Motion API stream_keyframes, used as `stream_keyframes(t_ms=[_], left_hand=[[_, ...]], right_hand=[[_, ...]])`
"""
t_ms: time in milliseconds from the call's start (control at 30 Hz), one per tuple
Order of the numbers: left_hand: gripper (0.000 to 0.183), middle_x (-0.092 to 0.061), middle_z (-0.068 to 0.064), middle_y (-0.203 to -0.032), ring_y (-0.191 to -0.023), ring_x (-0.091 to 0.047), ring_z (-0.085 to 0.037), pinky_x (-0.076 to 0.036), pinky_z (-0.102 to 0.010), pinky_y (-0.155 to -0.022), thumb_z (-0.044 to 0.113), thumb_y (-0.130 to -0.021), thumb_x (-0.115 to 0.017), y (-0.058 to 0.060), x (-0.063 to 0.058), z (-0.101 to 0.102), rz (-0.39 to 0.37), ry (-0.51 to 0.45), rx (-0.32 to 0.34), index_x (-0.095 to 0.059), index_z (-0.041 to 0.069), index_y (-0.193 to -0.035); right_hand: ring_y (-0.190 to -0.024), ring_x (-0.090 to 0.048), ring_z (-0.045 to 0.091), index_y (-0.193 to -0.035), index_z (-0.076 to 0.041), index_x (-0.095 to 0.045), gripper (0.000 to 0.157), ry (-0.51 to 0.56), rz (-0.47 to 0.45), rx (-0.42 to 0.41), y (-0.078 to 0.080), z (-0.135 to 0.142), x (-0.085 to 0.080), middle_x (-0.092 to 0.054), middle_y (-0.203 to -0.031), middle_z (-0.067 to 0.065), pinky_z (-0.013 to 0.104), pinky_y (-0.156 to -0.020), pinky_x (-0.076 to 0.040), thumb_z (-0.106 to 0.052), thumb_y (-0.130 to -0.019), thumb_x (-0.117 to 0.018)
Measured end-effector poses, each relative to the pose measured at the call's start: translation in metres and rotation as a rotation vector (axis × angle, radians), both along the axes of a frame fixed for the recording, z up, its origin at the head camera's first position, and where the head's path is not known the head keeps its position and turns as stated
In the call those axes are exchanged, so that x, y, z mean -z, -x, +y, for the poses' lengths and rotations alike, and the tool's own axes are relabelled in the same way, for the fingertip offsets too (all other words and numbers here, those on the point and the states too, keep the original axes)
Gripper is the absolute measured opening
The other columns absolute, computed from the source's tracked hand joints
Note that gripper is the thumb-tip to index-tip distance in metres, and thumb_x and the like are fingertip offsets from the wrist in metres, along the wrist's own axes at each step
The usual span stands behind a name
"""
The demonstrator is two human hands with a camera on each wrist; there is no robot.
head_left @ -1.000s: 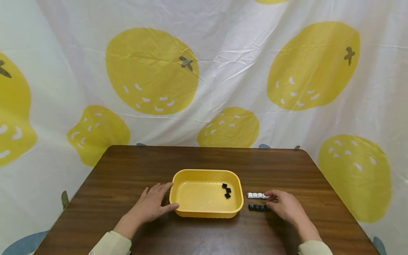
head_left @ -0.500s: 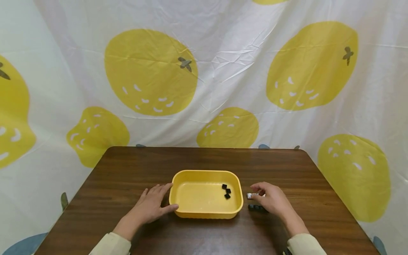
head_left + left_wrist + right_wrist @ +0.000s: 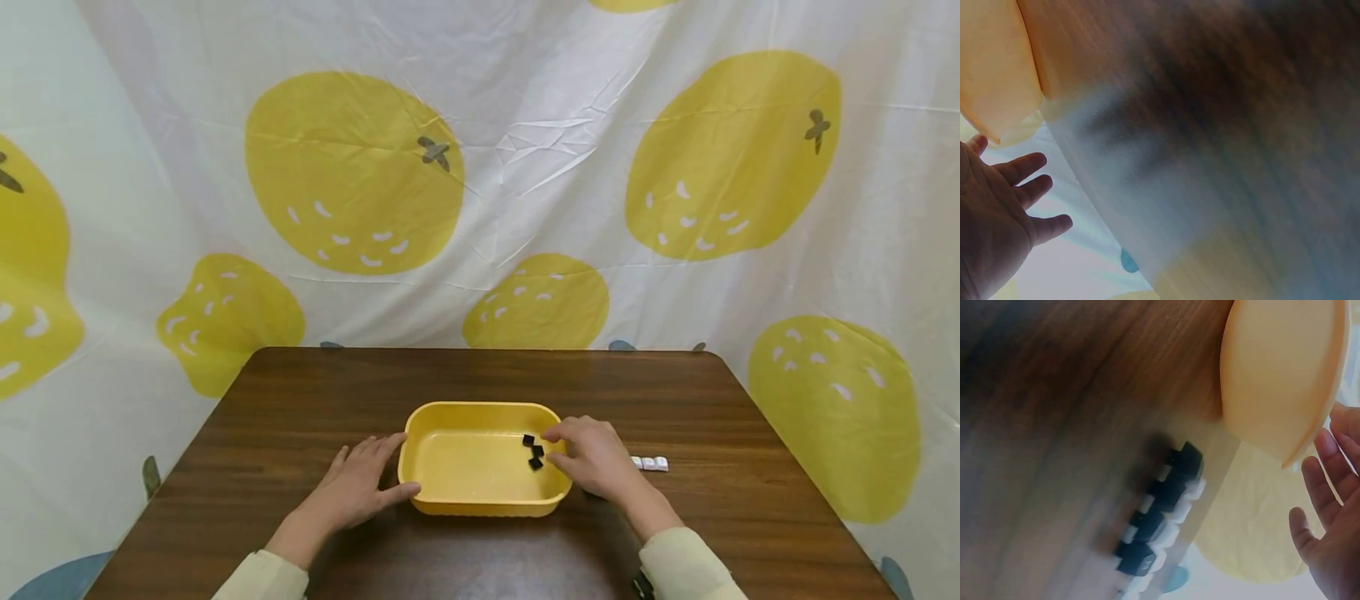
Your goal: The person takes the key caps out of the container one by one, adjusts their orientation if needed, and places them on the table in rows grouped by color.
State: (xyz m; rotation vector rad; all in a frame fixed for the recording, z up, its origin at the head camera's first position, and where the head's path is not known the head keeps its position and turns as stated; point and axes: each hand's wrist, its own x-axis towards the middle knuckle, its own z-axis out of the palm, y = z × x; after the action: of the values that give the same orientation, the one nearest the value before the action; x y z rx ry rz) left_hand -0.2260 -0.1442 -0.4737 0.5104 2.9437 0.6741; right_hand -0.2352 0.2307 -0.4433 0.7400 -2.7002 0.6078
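Note:
My left hand (image 3: 352,487) rests against the left end of a yellow plastic tray (image 3: 480,507), fingers spread, thumb at the near rim. My right hand (image 3: 600,458) reaches over the tray's right rim, its thumb and forefinger apart, with nothing visible between them. Just left of those fingertips, several small black keycaps (image 3: 528,440) lie on the tray floor. On the table to the right, white keycaps (image 3: 649,463) form a row partly hidden by the right hand. In the right wrist view, a row of black keycaps (image 3: 1149,526) stands beside the white ones.
The dark wooden table (image 3: 360,375) carries the tray near its middle. Behind its far edge hangs a white curtain (image 3: 540,175) with yellow fruit prints. A dark band or device (image 3: 642,585) sits at the right sleeve.
My right hand has moved left from the keycap rows to above the tray's right side, uncovering the right end of the white row. The left hand and tray stay in place.

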Motion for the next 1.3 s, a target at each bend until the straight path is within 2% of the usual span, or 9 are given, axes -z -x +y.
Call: stream_keyframes(t_ms=[167,300,500,600,733,867,1000,1133,1300], left_hand=[[0.084,-0.041,-0.011,-0.153,-0.144,-0.029,-0.038,-0.012,-0.07,-0.111,0.066,-0.089,-0.059,0.0,0.0,0.0,-0.001,0.002,-0.001,-0.034,0.021,-0.155],[0.084,-0.041,-0.012,-0.153,-0.144,-0.029,-0.038,-0.012,-0.07,-0.111,0.066,-0.089,-0.059,0.0,0.001,0.0,0.001,-0.001,0.0,-0.034,0.021,-0.155],[0.084,-0.042,-0.012,-0.152,-0.143,-0.03,-0.038,-0.012,-0.07,-0.111,0.067,-0.089,-0.059,-0.001,0.002,0.0,0.008,-0.006,0.0,-0.035,0.021,-0.155],[0.084,-0.041,-0.012,-0.153,-0.144,-0.029,-0.038,-0.012,-0.07,-0.111,0.067,-0.089,-0.059,-0.001,0.001,0.001,0.006,-0.005,-0.001,-0.034,0.021,-0.155],[0.084,-0.042,-0.012,-0.152,-0.143,-0.03,-0.039,-0.012,-0.071,-0.111,0.067,-0.089,-0.059,-0.002,0.0,0.001,0.006,-0.007,-0.003,-0.035,0.021,-0.154],[0.083,-0.042,-0.012,-0.152,-0.143,-0.03,-0.039,-0.012,-0.071,-0.11,0.067,-0.089,-0.059,-0.003,0.0,0.001,0.006,-0.006,-0.003,-0.035,0.021,-0.154],[0.083,-0.041,-0.012,-0.153,-0.143,-0.03,-0.039,-0.012,-0.07,-0.111,0.067,-0.089,-0.058,-0.003,0.001,0.002,0.007,0.001,-0.002,-0.034,0.021,-0.155],[0.084,-0.041,-0.013,-0.153,-0.143,-0.03,-0.039,-0.012,-0.071,-0.11,0.067,-0.089,-0.058,-0.003,0.001,0.002,0.003,-0.001,-0.002,-0.034,0.021,-0.155],[0.084,-0.042,-0.013,-0.152,-0.143,-0.03,-0.039,-0.012,-0.071,-0.11,0.067,-0.089,-0.059,-0.004,-0.001,0.002,0.004,0.0,-0.002,-0.035,0.02,-0.155]], right_hand=[[-0.096,-0.062,0.021,-0.108,-0.014,-0.076,0.024,-0.128,-0.026,-0.038,0.005,-0.012,-0.001,-0.072,-0.101,-0.004,0.05,-0.087,-0.043,-0.018,-0.085,-0.078],[-0.094,-0.061,0.023,-0.107,-0.015,-0.077,0.025,-0.225,0.004,-0.057,0.008,-0.017,0.0,-0.073,-0.103,-0.002,0.055,-0.091,-0.041,-0.02,-0.083,-0.079],[-0.086,-0.058,0.023,-0.097,-0.018,-0.075,0.018,-0.316,0.033,-0.09,0.014,-0.023,-0.002,-0.071,-0.093,-0.002,0.055,-0.086,-0.038,-0.017,-0.08,-0.079],[-0.089,-0.059,0.024,-0.094,-0.019,-0.073,0.016,-0.373,0.003,-0.083,0.018,-0.028,-0.002,-0.07,-0.09,-0.002,0.055,-0.086,-0.038,-0.015,-0.08,-0.078],[-0.099,-0.061,0.025,-0.1,-0.019,-0.077,0.02,-0.471,-0.041,-0.054,0.021,-0.034,-0.002,-0.072,-0.097,-0.001,0.055,-0.09,-0.038,-0.017,-0.08,-0.079],[-0.097,-0.06,0.023,-0.097,-0.021,-0.077,0.018,-0.544,-0.051,-0.041,0.023,-0.038,0.0,-0.071,-0.094,-0.002,0.054,-0.088,-0.038,-0.018,-0.079,-0.08],[-0.086,-0.058,0.021,-0.083,-0.022,-0.072,0.01,-0.579,-0.026,-0.037,0.024,-0.041,0.002,-0.065,-0.081,-0.003,0.051,-0.083,-0.038,-0.015,-0.078,-0.078],[-0.077,-0.054,0.021,-0.07,-0.021,-0.065,0.016,-0.613,0.024,-0.033,0.024,-0.043,0.005,-0.059,-0.072,-0.002,0.048,-0.078,-0.038,-0.013,-0.08,-0.074],[-0.077,-0.055,0.022,-0.067,-0.018,-0.065,0.017,-0.665,0.087,-0.003,0.024,-0.046,0.01,-0.06,-0.071,0.0,0.048,-0.077,-0.04,-0.015,-0.082,-0.073]])
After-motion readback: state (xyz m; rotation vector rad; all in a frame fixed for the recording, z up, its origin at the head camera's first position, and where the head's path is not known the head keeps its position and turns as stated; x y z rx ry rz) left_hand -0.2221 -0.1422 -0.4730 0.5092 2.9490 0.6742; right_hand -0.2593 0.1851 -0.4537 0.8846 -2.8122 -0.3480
